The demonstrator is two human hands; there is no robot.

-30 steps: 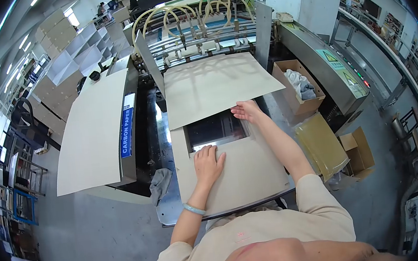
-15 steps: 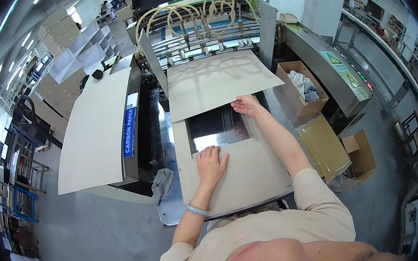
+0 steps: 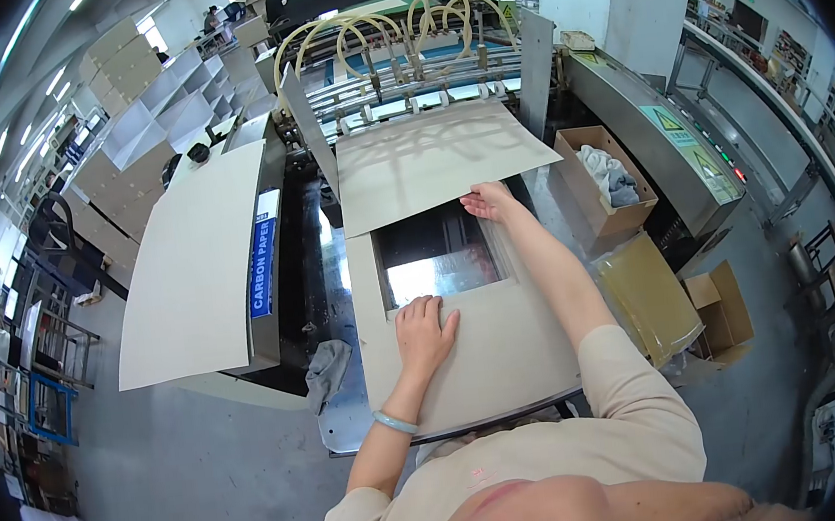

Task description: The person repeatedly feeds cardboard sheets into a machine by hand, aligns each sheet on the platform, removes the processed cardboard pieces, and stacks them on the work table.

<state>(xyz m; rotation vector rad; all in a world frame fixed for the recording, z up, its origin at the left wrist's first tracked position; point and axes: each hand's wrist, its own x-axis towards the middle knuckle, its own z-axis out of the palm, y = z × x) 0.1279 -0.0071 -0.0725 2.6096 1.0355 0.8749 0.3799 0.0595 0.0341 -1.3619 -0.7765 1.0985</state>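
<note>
My right hand (image 3: 488, 201) has its fingers closed on the near edge of a large beige cardboard sheet (image 3: 443, 163), right of its middle. That sheet slopes up to the machine's rollers. Below it lies a cardboard board (image 3: 498, 363) with a rectangular cut-out, through which a dark glossy surface (image 3: 441, 248) shows. Flat on this board, just at the near side of the cut-out, rests my left hand (image 3: 425, 333), its fingers stretched out and thumb apart. A light bangle (image 3: 394, 422) circles the left wrist.
A machine with looped hoses (image 3: 439, 12) stands ahead. On the left, more cardboard (image 3: 197, 272) lies beside a blue carbon paper label (image 3: 261, 265). A grey cloth (image 3: 329, 369) hangs at the table edge. Right are an open box with rags (image 3: 609, 212) and a metal guard (image 3: 651, 122).
The beige sheet and my right hand have shifted slightly forward, toward the rollers. My left hand stays in place on the board. The view has moved a little.
</note>
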